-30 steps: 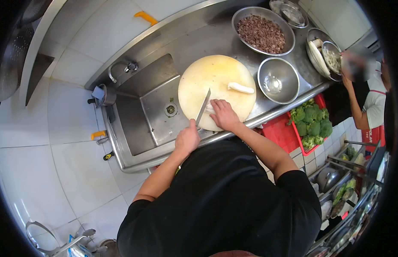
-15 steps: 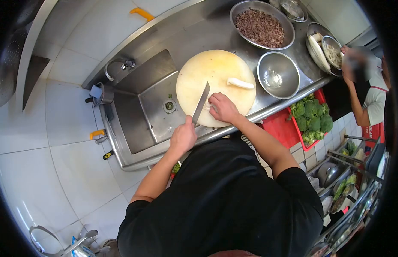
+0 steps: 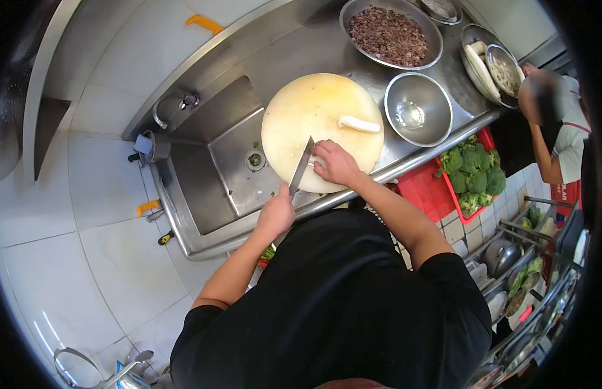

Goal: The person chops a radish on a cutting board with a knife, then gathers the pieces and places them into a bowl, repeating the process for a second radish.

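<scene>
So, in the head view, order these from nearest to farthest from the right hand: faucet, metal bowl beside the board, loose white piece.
1. White piece: on the board, just beyond the right hand.
2. Metal bowl: right of the board.
3. Faucet: far left, behind the sink.

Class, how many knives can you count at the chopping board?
1: the knife in the left hand, its blade over the chopping board, close to the right hand. None seems hidden.
</scene>
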The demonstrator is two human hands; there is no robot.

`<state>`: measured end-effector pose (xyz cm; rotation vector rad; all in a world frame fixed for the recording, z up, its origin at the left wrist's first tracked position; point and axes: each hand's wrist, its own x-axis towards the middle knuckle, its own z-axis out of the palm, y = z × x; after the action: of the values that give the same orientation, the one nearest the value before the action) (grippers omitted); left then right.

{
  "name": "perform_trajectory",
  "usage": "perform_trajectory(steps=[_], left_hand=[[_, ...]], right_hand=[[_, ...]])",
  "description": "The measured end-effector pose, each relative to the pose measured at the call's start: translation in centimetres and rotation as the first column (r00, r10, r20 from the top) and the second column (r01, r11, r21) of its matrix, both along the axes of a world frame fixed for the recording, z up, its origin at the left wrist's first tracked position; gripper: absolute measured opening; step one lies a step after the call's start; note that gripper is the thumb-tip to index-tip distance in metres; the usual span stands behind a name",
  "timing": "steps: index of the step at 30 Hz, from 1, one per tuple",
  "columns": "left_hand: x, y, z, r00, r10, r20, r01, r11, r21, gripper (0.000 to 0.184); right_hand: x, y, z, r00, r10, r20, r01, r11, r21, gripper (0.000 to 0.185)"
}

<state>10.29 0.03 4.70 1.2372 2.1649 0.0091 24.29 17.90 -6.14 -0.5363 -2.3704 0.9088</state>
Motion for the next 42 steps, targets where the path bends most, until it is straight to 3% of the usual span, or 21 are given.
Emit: perform_trajectory(steps=[4, 7, 13, 17, 23, 26, 29, 33, 35, 38, 42], left_hand=[[-0.7, 2.0, -1.7, 1.0, 0.005, 0.002, -0.005, 0.997, 0.08, 0.024], [-0.8, 3.4, 0.3, 1.0, -0.018, 0.002, 0.018, 0.998, 0.067, 0.026], [0.4, 1.6, 2.8, 0.998, -0.049, -0.033, 0.048, 0.998, -0.038, 0.023], [0.6, 2.3, -1.6, 1.0, -0.001, 0.008, 0.001, 0.999, 0.033, 0.026], [-0.1, -0.6, -0.1, 0.999, -0.039, 0.006, 0.039, 0.999, 0.007, 0.025], [0.7, -0.2, -1.0, 0.999, 0.038, 0.01, -0.038, 0.999, 0.026, 0.024], [0.0, 2.8, -1.7, 1.0, -0.011, 0.013, 0.009, 0.995, 0.098, 0.023], [0.2, 3.2, 1.1, 1.0, -0.021, 0.004, 0.021, 0.991, 0.131, 0.022], [0.5, 2.0, 2.7, 0.999, -0.048, 0.006, 0.047, 0.991, 0.124, 0.023], [1.2, 1.1, -0.5, 1.0, 0.005, -0.008, -0.005, 1.0, 0.0, 0.023], [1.6, 2.4, -0.5, 1.0, -0.02, -0.003, 0.02, 1.0, -0.007, 0.025]], right_hand=[[0.3, -0.2, 0.2, 0.999, -0.015, -0.042, 0.013, 0.998, -0.059, 0.022], [0.4, -0.4, 1.2, 0.992, -0.086, -0.091, 0.083, 0.996, -0.044, 0.021], [0.1, 0.2, 0.3, 1.0, -0.01, 0.004, 0.01, 0.996, -0.088, 0.019], [0.1, 0.4, 0.3, 1.0, -0.011, -0.01, 0.01, 0.998, -0.058, 0.017], [0.4, -0.1, 0.1, 0.999, -0.036, -0.024, 0.034, 0.996, -0.08, 0.018], [0.4, 0.0, 0.0, 0.999, -0.045, -0.03, 0.043, 0.996, -0.078, 0.018], [0.7, -0.4, 0.9, 0.998, -0.042, -0.051, 0.037, 0.994, -0.104, 0.017], [0.8, 0.0, 1.3, 0.995, -0.082, -0.062, 0.077, 0.994, -0.073, 0.016], [0.8, -0.2, 0.8, 0.996, -0.068, -0.054, 0.065, 0.996, -0.068, 0.015], [0.9, -0.2, 0.3, 0.999, -0.038, -0.038, 0.035, 0.997, -0.066, 0.013], [1.1, -0.2, 0.1, 0.999, -0.032, -0.031, 0.03, 0.996, -0.079, 0.011]])
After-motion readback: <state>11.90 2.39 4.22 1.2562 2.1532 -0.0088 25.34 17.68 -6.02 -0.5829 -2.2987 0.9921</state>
